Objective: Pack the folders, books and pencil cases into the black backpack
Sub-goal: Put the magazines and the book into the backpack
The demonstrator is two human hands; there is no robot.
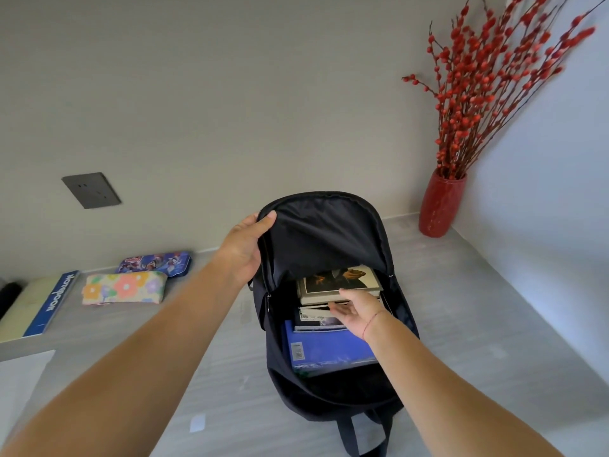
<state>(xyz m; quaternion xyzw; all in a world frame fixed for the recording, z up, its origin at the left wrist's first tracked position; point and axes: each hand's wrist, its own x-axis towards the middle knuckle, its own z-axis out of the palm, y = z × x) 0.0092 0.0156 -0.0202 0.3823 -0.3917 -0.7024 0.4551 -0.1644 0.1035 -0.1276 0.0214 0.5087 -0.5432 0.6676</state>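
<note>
Backpack: the black backpack (pixel 329 232) lies on its back on the grey tabletop (pixel 478 308), middle of the scene, main compartment unzipped and its flap lifted towards the far wall.
Left hand: the left hand (pixel 245 245) grips the left edge of the flap by the zip, thumb on the inner lining and fingers curled behind the fabric, holding the opening wide.
Right hand: the right hand (pixel 359 311) is inside the opening, fingers stretched out and loosely spread, touching the near edge of the stacked books; it is not clasped round any of them. A thin red thread (pixel 370 321) circles the wrist.
Contents: a book with a picture cover (pixel 339 280) sits farthest in, on top of the stack; below it a thinner black-and-white booklet (pixel 316 319); nearest the viewer a blue folder (pixel 326 347) with a barcode label, its near end inside the bag's mouth.
Still outside: a floral pencil case (pixel 123 288) lies on the tabletop well left of the bag; a blue printed pencil case (pixel 155 262) lies just behind it, against the wall. Further left lies a pale notebook with a blue spine (pixel 56 301).
Strap: a black strap (pixel 356 433) trails from the bag's near end.
Surroundings: a red vase (pixel 440 206) of red-budded branches (pixel 494 84) stands in the far right corner; a dark wall socket (pixel 91 190) is on the far wall at the left.
</note>
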